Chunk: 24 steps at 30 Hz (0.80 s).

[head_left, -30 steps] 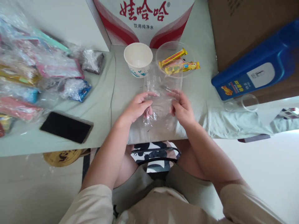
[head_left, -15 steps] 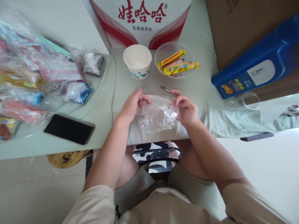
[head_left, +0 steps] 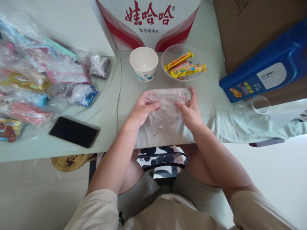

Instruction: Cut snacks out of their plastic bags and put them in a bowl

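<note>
Between my two hands I hold up a crumpled clear plastic bag [head_left: 168, 108] just above the cloth-covered surface. My left hand [head_left: 144, 108] grips its left side, thumb on top and fingers behind the film. On the right side my right hand [head_left: 191, 111] pinches the bag with the thumb, while its index finger points up. Beyond the bag stand a white paper cup [head_left: 144, 64] with a blue pattern and a clear plastic bowl [head_left: 168, 52]. Yellow snack packets [head_left: 188, 71] lie in the bowl. A thin dark piece [head_left: 156, 133] lies below the bag.
Several plastic-wrapped packets [head_left: 67, 70] cover the left side. A black phone [head_left: 74, 131] lies in front of them. At the back stands a white and red carton [head_left: 153, 38]. On the right are a blue bottle [head_left: 263, 70], a brown box [head_left: 240, 32] and a clear cup [head_left: 260, 104].
Both hands have shifted their grip, with the thumbs now over the plastic bag, which is lifted and spread. The metal tool by my right hand is no longer visible. The view has moved slightly.
</note>
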{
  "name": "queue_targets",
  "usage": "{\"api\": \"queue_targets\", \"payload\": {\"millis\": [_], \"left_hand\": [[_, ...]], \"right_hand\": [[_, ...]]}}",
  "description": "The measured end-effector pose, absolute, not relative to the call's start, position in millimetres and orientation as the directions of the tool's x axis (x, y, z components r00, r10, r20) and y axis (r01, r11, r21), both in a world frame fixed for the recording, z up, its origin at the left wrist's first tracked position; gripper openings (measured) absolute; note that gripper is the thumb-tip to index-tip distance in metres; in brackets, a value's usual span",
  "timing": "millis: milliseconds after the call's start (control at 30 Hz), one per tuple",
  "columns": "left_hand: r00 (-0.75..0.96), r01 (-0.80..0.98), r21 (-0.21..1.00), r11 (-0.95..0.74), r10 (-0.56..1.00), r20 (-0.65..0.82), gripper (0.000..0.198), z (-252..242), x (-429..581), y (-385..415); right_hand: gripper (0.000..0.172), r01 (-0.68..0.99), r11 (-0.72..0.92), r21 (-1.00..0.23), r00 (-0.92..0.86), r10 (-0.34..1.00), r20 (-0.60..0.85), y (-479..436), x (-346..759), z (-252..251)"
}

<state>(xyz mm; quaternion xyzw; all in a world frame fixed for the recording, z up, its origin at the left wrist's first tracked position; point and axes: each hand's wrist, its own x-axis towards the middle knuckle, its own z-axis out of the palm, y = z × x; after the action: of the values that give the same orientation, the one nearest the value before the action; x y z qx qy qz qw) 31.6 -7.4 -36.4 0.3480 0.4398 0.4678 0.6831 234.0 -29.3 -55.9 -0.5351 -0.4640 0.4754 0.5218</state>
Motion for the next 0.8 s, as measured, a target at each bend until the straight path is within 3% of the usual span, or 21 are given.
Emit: {"api": "queue_targets", "payload": {"millis": [133, 233, 367, 467, 533, 667, 800], "left_hand": [[0.224, -0.446, 0.824, 0.349, 0.935, -0.275, 0.049, -33.8, 28.7, -7.6], [0.346, -0.391, 0.802, 0.452, 0.879, -0.327, 0.036, -32.4, 32.8, -9.7], [0.284, -0.259, 0.864, 0.433, 0.889, -0.360, 0.023, -33.8, 39.6, -11.8], [0.198, -0.143, 0.903, 0.406, 0.906, -0.375, 0.023, -34.8, 38.2, -12.8], [0.187, -0.096, 0.908, 0.408, 0.903, -0.386, 0.026, -33.8, 34.9, -13.7], [0.200, -0.228, 0.879, 0.419, 0.904, -0.379, 0.030, -24.4, 29.3, -15.2], [0.181, -0.410, 0.823, 0.394, 0.919, -0.350, 0.021, -11.7, 29.4, -13.1]], "right_hand": [[0.077, 0.019, -0.021, -1.000, 0.100, 0.995, -0.019, -28.3, 235.7, -57.0], [0.074, -0.049, 0.012, -0.999, 0.156, 0.988, 0.004, -29.1, 236.0, -52.4], [0.057, -0.238, -0.182, -0.954, 0.014, 0.982, -0.191, -30.6, 231.1, -45.4], [0.037, -0.191, -0.336, -0.922, -0.142, 0.939, -0.313, -31.5, 226.9, -42.6], [0.032, -0.155, -0.323, -0.934, -0.111, 0.945, -0.309, -31.4, 225.6, -41.4], [0.030, -0.260, -0.235, -0.937, -0.010, 0.970, -0.241, -30.6, 226.7, -37.9], [0.035, -0.351, -0.186, -0.918, -0.042, 0.982, -0.183, -31.6, 231.0, -32.2]]}}
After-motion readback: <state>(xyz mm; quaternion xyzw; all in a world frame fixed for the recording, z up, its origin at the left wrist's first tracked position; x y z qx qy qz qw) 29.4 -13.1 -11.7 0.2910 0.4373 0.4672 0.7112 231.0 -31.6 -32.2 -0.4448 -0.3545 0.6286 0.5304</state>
